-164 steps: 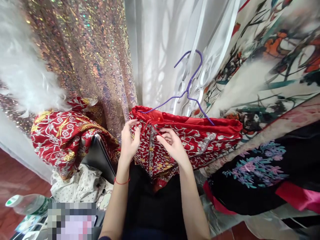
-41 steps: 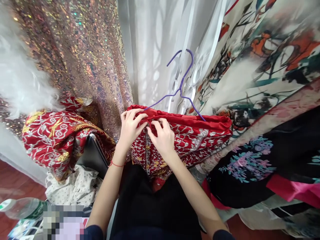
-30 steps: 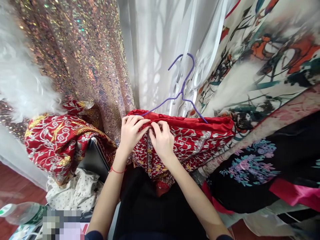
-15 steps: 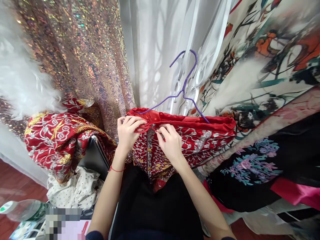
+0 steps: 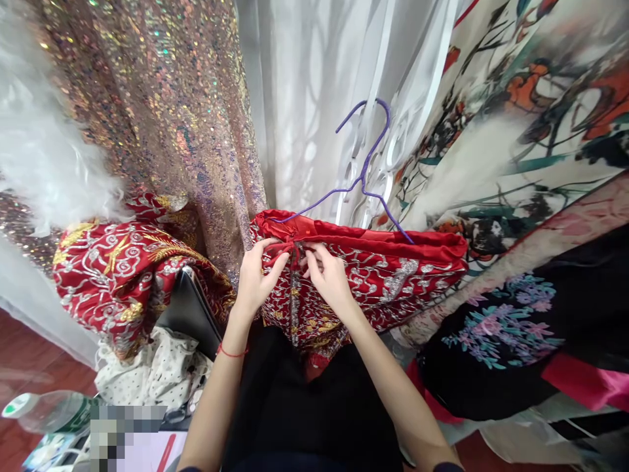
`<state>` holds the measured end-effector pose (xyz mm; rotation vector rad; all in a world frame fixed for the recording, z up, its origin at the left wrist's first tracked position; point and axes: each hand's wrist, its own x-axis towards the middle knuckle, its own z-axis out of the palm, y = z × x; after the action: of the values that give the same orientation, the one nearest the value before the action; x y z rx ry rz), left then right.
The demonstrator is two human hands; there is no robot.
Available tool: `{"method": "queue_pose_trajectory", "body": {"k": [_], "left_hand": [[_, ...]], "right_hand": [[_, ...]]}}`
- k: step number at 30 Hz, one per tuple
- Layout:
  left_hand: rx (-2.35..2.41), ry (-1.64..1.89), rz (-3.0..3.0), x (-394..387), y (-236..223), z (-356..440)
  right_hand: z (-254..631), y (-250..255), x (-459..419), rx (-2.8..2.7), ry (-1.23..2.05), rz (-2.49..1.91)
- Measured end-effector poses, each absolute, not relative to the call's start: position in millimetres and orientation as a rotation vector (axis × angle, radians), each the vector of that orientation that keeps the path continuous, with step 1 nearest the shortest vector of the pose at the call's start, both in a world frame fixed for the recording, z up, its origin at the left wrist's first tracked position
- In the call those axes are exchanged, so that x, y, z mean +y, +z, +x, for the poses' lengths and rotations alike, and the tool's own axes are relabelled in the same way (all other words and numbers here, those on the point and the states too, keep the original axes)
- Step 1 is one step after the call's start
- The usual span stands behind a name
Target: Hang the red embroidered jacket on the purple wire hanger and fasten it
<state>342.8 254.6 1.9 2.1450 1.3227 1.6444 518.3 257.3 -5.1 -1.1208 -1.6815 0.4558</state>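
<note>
A red garment (image 5: 388, 285) with silver and gold embroidery lies across my lap, its plain red satin band (image 5: 393, 239) uppermost. From inside the band rises a purple hanger (image 5: 364, 172). At the left part of the band, thin red ties (image 5: 295, 252) come together. My left hand (image 5: 256, 278) is closed on one of them, thumb and fingers pinching beside the band. Just to its right, my right hand (image 5: 330, 278) has curled fingers closed on the other tie, partly hiding it. A dark vertical seam runs down the embroidered cloth between both hands.
On the left are a matching red embroidered piece (image 5: 118, 275), a dark flat case (image 5: 194, 308), dotted white cloth (image 5: 152, 370) and a plastic bottle (image 5: 49, 412). Sequined fabric (image 5: 196, 111) hangs behind. To the right lies black floral-embroidered fabric (image 5: 511, 321).
The red loop between my hands has drawn in close to the band. My left hand has turned and shifted slightly right and down; the right hand's fingers have curled in.
</note>
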Motion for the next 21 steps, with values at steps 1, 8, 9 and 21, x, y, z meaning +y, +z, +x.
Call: {"method": "queue_pose_trajectory", "body": {"k": [1, 8, 9, 21], "left_hand": [[1.269, 1.607, 2.076, 255.5, 1.7, 342.9], [1.067, 1.57, 1.895, 256.8, 6.6, 330.4], [1.054, 1.533, 1.898, 255.5, 7.7, 327.9], [1.197, 1.881, 1.77, 254.3, 11.8, 307.5]], "right_hand": [[516.8, -6.7, 260.0, -1.691, 0.5, -1.124], [499.5, -3.9, 269.8, -1.684, 0.708, -1.054], [496.8, -3.3, 270.4, -1.667, 0.764, -1.02], [528.5, 13.3, 244.6, -1.587, 0.672, -0.985]]}}
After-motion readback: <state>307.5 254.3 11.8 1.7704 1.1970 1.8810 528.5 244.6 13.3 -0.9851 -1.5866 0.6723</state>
